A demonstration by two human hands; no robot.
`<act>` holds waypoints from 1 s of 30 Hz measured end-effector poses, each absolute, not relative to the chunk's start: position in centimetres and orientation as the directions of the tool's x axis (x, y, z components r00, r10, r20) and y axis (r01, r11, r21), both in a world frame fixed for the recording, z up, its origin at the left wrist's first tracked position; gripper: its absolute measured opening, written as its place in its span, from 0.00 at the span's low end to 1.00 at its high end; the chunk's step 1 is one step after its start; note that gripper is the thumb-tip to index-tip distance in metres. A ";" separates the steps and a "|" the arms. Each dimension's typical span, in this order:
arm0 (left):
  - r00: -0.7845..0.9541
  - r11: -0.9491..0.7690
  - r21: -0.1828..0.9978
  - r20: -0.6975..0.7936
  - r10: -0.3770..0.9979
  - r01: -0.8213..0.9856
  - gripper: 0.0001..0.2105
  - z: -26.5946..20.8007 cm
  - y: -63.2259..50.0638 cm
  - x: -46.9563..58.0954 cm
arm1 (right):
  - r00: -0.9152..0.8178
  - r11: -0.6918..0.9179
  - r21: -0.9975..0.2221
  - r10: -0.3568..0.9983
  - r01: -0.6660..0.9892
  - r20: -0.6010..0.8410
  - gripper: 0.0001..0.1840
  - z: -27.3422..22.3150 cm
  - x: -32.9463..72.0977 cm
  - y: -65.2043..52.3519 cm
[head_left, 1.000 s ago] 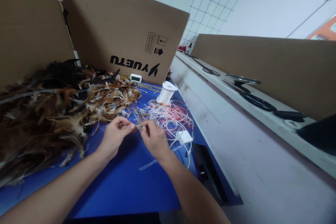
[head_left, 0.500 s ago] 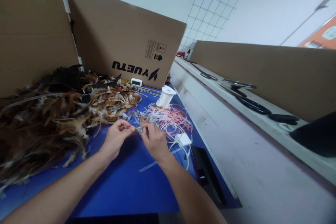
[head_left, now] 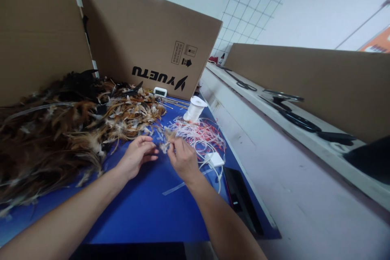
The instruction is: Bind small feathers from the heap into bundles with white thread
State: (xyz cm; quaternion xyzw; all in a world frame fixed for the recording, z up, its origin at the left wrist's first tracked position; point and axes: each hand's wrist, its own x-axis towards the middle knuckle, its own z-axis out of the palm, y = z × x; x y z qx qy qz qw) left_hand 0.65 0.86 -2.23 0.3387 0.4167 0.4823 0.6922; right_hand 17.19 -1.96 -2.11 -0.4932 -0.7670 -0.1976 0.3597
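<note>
Pinched in my right hand (head_left: pixel 183 159) is a small tan and white feather (head_left: pixel 170 135), its fluffy end at the fingertips. My left hand (head_left: pixel 140 155) hovers just left of it, fingers apart and holding nothing that I can see. A large heap of brown, tan and black feathers (head_left: pixel 76 126) covers the left side of the blue table (head_left: pixel 146 211). Beyond my right hand, a tangle of white and red strings (head_left: pixel 205 134) lies around a white spool (head_left: pixel 195 109).
A white square device (head_left: pixel 215 159) with a cable lies right of my right hand, near a black flat object (head_left: pixel 242 199). A small digital display (head_left: pixel 160 92) stands before the cardboard box (head_left: pixel 146 36). Scissors (head_left: pixel 246 85) and other tools lie on the right ledge.
My left hand has let go of the feather's end and drawn a little away, its fingers opening. My right hand keeps its pinch on the feather. The view has shifted slightly.
</note>
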 end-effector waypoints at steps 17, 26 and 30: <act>0.394 0.219 0.949 -0.117 0.912 -0.225 0.15 -2.1 0.3 0.8 | -0.418 0.501 0.112 0.553 0.858 0.721 0.09 -1.8 16.6 -2.5; 0.317 0.078 0.966 0.004 0.949 -0.246 0.14 -2.3 0.9 0.4 | -0.304 0.489 -0.026 0.582 0.872 0.755 0.09 -1.9 17.4 -1.9; 0.323 0.055 0.943 0.057 0.945 -0.328 0.14 -1.9 1.0 0.2 | -0.263 0.469 -0.069 0.605 0.880 0.752 0.08 -2.2 18.0 -1.4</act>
